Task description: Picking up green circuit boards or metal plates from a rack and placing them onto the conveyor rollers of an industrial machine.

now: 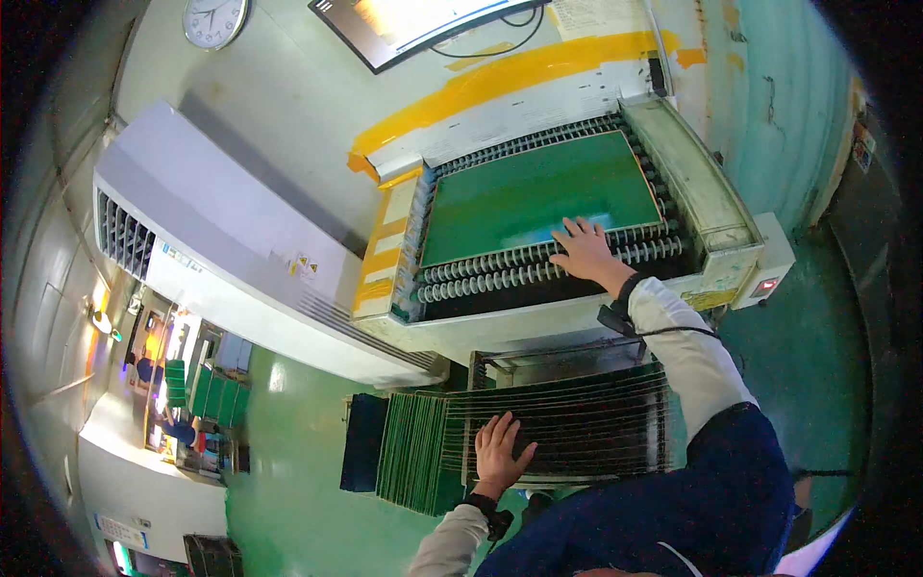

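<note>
A large green panel [543, 197] lies flat on the white roller conveyor [452, 287] ahead of me. My right hand [586, 254] reaches to the panel's near right edge, fingers spread, over the front rollers; whether the fingertips touch the panel I cannot tell. Lower down, my left hand [500, 452] is open with fingers apart, above a rack [577, 423] of thin upright slots. Several green panels [411, 447] stand on edge, packed close together, in the rack's left part. No object shows in either hand.
A tall white cabinet [231, 240] with a vent grille stands left of the conveyor. At its right end sits a control box [766, 264] with a red lit switch. A screen [413, 24] and a clock [214, 19] hang on the wall. Far left, people work near more green panels [216, 396].
</note>
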`<control>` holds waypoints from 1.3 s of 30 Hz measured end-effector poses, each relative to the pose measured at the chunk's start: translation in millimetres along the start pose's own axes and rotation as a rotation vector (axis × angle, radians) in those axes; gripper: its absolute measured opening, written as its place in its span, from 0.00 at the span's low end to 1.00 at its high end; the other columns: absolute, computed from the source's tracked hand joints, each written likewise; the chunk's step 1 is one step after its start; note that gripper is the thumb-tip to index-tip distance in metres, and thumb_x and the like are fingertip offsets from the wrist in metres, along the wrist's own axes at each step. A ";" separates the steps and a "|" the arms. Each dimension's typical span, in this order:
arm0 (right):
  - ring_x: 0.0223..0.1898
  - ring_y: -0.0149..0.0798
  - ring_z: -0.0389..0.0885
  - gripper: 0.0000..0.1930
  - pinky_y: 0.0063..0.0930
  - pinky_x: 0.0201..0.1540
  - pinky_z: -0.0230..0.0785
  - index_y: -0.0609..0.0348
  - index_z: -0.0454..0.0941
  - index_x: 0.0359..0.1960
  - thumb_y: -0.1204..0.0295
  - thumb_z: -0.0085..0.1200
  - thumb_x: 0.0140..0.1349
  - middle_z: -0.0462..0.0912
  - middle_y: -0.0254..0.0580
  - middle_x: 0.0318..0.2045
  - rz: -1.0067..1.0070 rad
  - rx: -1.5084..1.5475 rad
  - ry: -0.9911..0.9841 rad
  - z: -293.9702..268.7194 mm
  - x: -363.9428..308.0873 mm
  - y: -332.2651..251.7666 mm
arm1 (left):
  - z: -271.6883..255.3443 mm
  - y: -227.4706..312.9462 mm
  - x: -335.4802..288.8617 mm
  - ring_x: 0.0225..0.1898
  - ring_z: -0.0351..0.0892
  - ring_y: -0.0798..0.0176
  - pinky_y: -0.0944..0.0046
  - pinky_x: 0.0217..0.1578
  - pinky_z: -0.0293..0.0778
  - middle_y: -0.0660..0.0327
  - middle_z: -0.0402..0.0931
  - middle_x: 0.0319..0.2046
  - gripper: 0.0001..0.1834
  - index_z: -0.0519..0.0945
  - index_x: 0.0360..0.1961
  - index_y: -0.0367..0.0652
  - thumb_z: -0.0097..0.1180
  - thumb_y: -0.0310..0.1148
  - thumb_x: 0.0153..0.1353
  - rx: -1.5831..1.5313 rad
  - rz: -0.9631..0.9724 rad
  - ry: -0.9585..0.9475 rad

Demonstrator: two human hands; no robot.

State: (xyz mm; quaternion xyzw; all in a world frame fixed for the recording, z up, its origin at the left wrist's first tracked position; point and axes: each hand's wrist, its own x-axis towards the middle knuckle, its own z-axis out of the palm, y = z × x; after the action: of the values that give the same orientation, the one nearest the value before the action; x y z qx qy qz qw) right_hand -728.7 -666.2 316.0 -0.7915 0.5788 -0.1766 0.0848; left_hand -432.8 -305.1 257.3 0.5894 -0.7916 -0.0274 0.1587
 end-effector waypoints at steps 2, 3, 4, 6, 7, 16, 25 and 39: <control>0.78 0.61 0.53 0.36 0.70 0.75 0.46 0.43 0.69 0.74 0.43 0.56 0.68 0.60 0.50 0.78 0.018 -0.023 -0.002 0.0 8.4 -1.2 | -0.1 0.8 -0.5 0.70 0.67 0.45 0.43 0.71 0.60 0.58 0.71 0.69 0.32 0.80 0.60 0.43 0.67 0.53 0.62 -0.004 -0.011 0.000; 0.78 0.60 0.54 0.36 0.69 0.75 0.47 0.42 0.69 0.74 0.43 0.56 0.68 0.60 0.49 0.78 0.024 -0.035 0.000 -0.1 12.8 -1.9 | 1.0 -0.5 -0.5 0.70 0.66 0.44 0.41 0.70 0.59 0.58 0.70 0.69 0.32 0.80 0.60 0.44 0.67 0.53 0.62 -0.011 -0.018 -0.008; 0.78 0.60 0.54 0.36 0.69 0.75 0.47 0.41 0.69 0.74 0.43 0.57 0.68 0.60 0.49 0.78 0.028 -0.034 0.002 -0.3 15.7 -1.7 | 2.4 -1.4 -1.1 0.71 0.65 0.44 0.40 0.70 0.59 0.58 0.70 0.70 0.32 0.79 0.61 0.46 0.67 0.53 0.62 -0.019 -0.026 -0.016; 0.79 0.59 0.54 0.36 0.68 0.76 0.46 0.41 0.69 0.74 0.43 0.57 0.68 0.60 0.49 0.78 0.036 -0.034 0.006 -0.4 21.9 -1.3 | 4.9 -3.6 -2.0 0.71 0.65 0.43 0.39 0.70 0.59 0.58 0.70 0.70 0.33 0.79 0.62 0.48 0.67 0.54 0.61 -0.061 -0.025 -0.001; 0.79 0.59 0.53 0.35 0.68 0.76 0.46 0.41 0.68 0.74 0.43 0.57 0.68 0.60 0.49 0.78 0.039 -0.038 0.001 -0.6 25.1 -0.8 | 6.0 -4.6 -2.9 0.71 0.65 0.43 0.39 0.70 0.59 0.58 0.70 0.70 0.32 0.79 0.62 0.48 0.67 0.54 0.61 -0.048 -0.026 -0.009; 0.80 0.59 0.51 0.34 0.68 0.78 0.42 0.43 0.69 0.73 0.46 0.57 0.69 0.58 0.48 0.79 0.091 0.004 -0.037 -13.4 45.5 10.0 | 3.8 -2.6 0.1 0.70 0.67 0.45 0.43 0.70 0.60 0.58 0.71 0.69 0.32 0.81 0.59 0.44 0.69 0.53 0.60 -0.009 -0.024 -0.006; 0.80 0.59 0.52 0.34 0.65 0.77 0.45 0.49 0.69 0.73 0.46 0.54 0.71 0.58 0.52 0.79 0.119 -0.019 -0.033 -18.2 45.6 14.2 | 6.6 -4.0 -1.0 0.71 0.66 0.46 0.43 0.71 0.60 0.58 0.71 0.69 0.33 0.81 0.60 0.44 0.68 0.54 0.60 -0.008 -0.018 -0.008; 0.48 0.57 0.86 0.23 0.52 0.51 0.77 0.52 0.88 0.46 0.45 0.57 0.67 0.89 0.50 0.44 -0.147 0.319 -0.189 -62.2 -49.1 5.4 | 2.2 -6.2 -7.6 0.73 0.63 0.46 0.42 0.73 0.56 0.58 0.69 0.71 0.32 0.81 0.61 0.44 0.66 0.54 0.62 0.016 -0.041 -0.047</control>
State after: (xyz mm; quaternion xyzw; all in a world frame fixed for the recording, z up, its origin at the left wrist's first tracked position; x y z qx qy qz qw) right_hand -770.1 -617.1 362.7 -0.8213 0.4736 -0.1968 0.2498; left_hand -425.8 -300.2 252.2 0.6060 -0.7830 -0.0383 0.1348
